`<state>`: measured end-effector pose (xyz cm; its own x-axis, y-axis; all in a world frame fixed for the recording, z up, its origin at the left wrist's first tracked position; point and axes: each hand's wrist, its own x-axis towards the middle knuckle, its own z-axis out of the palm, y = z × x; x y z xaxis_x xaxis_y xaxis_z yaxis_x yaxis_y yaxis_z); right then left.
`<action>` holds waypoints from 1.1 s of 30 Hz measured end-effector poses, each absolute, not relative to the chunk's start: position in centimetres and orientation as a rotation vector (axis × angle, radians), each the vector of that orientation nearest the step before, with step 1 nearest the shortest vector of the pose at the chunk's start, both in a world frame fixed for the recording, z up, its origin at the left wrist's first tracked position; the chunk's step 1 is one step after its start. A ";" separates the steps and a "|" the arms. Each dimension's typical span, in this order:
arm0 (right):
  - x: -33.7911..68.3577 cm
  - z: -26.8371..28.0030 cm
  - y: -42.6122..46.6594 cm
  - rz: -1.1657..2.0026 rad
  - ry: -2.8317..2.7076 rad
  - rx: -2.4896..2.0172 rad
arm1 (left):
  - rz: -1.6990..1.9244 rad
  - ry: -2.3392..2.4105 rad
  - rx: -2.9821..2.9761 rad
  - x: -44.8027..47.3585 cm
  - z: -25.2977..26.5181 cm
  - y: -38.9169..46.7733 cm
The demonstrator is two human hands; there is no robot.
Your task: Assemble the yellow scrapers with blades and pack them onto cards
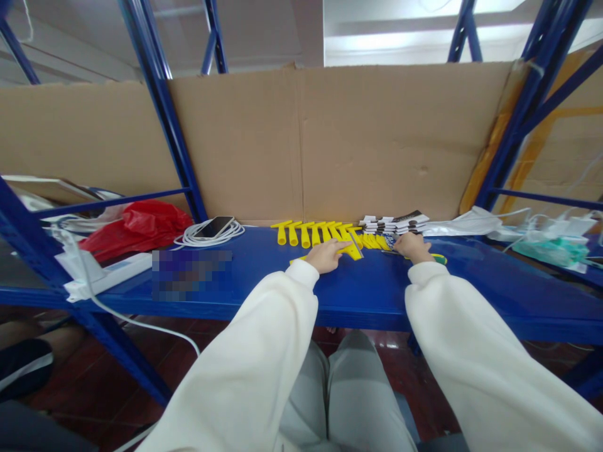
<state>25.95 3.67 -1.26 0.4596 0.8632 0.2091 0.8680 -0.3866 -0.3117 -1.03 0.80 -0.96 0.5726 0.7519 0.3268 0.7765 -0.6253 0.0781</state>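
My left hand (325,256) is closed on a yellow scraper (351,251), whose wide head with a pale metal edge points right. Behind it stands a row of yellow T-shaped handles (305,236), several of them side by side. To the right lies a line of small flat yellow pieces (374,242). My right hand (413,247) is at the right end of that line, fingers bent down beside small blue and silver items (389,241); what it pinches is too small to make out. A green and yellow tool handle (440,258) shows past my right wrist.
On the blue shelf (264,276) stacked black-and-white printed packets (393,222) and white plastic bags (464,224) lie along the cardboard wall (367,138). Left are a phone (215,226) on a coiled white cable (188,238), a red bag (141,226) and a white power strip (115,273).
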 end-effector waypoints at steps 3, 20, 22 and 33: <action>25.9 -1.4 3.7 -0.032 -1.460 -2.338 | -0.509 -1.321 -2.718 -1.0 -1.0 0.9; 25.7 -1.5 4.0 -0.054 -1.547 -2.333 | -0.508 -1.304 -2.715 -1.1 -1.1 1.0; 25.5 -1.5 4.0 -0.048 -1.538 -2.340 | -0.508 -1.306 -2.711 -1.1 -1.1 1.0; 24.6 -0.5 3.3 -0.003 -1.467 -2.318 | -0.505 -1.299 -2.722 -1.1 -1.0 0.8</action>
<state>24.55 3.27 -0.55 0.4506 0.8679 0.2093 0.8687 -0.3722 -0.3267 -1.10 0.78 -1.01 0.5855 0.7409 0.3291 0.7684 -0.6366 0.0660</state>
